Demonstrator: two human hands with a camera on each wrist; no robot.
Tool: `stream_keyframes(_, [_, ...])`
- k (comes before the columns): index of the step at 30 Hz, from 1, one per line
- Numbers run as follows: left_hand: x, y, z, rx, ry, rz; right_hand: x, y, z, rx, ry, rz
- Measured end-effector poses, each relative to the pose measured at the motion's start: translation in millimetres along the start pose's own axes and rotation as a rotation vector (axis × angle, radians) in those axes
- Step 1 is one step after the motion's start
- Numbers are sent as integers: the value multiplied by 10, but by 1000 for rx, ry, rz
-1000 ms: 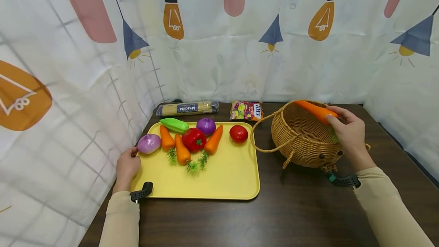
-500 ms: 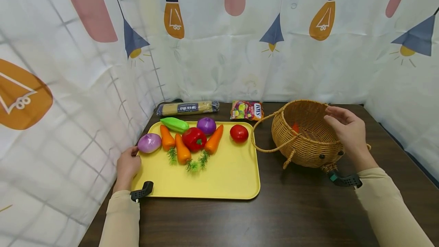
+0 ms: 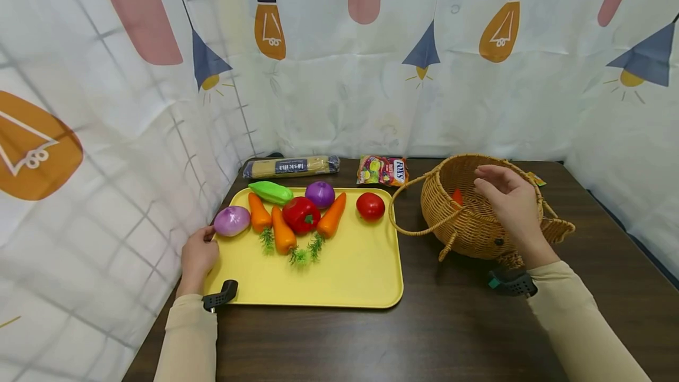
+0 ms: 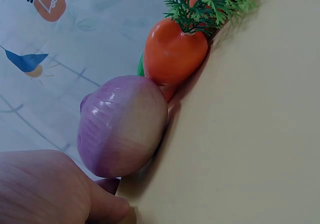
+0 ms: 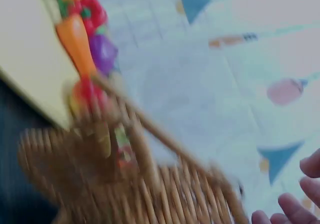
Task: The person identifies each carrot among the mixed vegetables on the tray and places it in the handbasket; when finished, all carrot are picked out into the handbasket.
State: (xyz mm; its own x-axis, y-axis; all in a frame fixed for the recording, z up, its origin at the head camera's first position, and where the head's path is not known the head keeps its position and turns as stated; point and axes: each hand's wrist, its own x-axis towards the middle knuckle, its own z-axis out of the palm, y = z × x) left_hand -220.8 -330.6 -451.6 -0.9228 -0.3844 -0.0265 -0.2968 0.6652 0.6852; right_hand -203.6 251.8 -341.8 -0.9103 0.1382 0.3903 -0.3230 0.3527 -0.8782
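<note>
The left hand (image 3: 199, 258) grips the left rim of the yellow tray (image 3: 318, 279) between thumb and fingers, just beside a pale purple onion (image 3: 231, 221). Over the mouth of the wicker basket (image 3: 467, 234), the right hand (image 3: 509, 205) has its fingers loosely bent and holds nothing, while a mostly hidden carrot (image 3: 457, 196) shows inside. On the tray, three orange carrots (image 3: 332, 215) lie around a red bell pepper (image 3: 300, 215), with a tomato (image 3: 370, 207) to their right.

Carrot (image 3: 457, 196) in basket (image 3: 467, 236) — right hand (image 3: 510, 204) emptied, leftward
</note>
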Motion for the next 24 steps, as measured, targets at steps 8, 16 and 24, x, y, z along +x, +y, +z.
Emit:
stream_keyframes(8, [12, -7, 11, -1, -3, -7, -168, -235, 551, 38, -46, -48])
stream_keyframes(16, [27, -16, 45, -7, 6, -3, -300, -310, 1085, 126, -109, -7])
stream_keyframes(24, [37, -12, 25, -5, 7, -7, -441, -296, 1591, 67, -158, 68])
